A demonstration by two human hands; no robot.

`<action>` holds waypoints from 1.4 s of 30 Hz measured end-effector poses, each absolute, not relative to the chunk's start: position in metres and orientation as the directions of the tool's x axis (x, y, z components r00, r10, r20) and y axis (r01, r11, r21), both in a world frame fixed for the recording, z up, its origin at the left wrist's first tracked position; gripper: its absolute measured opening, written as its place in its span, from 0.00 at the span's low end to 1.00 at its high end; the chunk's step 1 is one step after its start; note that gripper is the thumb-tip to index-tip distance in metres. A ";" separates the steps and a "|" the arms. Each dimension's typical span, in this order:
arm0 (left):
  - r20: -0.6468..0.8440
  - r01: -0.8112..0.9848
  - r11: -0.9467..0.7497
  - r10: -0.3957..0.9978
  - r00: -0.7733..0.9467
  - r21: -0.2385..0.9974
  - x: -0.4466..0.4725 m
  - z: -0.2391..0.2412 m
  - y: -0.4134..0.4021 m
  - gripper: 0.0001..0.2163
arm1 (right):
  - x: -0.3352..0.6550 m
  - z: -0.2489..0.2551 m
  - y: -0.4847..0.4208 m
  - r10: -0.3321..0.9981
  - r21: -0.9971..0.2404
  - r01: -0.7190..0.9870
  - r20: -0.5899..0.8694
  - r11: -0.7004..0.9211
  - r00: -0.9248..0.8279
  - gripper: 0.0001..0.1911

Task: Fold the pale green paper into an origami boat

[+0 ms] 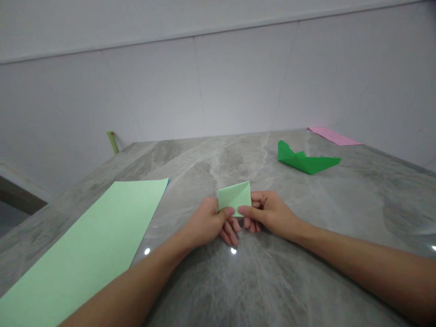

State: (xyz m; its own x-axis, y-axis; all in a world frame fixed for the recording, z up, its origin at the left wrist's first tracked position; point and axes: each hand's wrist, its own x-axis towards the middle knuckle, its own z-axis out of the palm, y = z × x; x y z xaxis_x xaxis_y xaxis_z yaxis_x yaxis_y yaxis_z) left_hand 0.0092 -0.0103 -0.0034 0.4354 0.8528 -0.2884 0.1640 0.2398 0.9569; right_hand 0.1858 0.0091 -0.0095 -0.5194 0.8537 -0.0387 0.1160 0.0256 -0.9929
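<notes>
Both hands meet at the middle of a grey marble table (259, 281). A small folded piece of light green paper (235, 196) stands between them, its lower edge pinched by both thumbs. My left hand (209, 222) grips its left bottom corner, fingers curled under. My right hand (267, 212) grips the right bottom corner, thumb pressed on the front of the paper.
A large flat light green sheet (91, 240) lies at the left, reaching the near edge. A dark green folded paper boat (304, 159) rests at the far right, a pink sheet (334, 135) beyond it by the white wall. A green strip (113, 141) leans at the table's far left corner.
</notes>
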 end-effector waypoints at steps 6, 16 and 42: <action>-0.378 0.353 0.227 0.808 0.452 0.908 0.003 0.007 -0.010 0.16 | 0.188 -0.008 0.006 0.893 -0.992 0.120 -0.014 0.045 -0.450 0.17; -0.265 0.064 0.282 0.770 0.580 0.957 0.003 0.002 -0.011 0.14 | 0.191 -0.009 0.012 0.899 -0.999 -0.008 0.041 0.042 -0.437 0.18; -0.264 0.095 0.248 0.849 0.457 0.964 0.007 0.005 -0.016 0.19 | 0.193 -0.013 0.009 0.851 -1.000 0.013 0.004 0.013 -0.526 0.24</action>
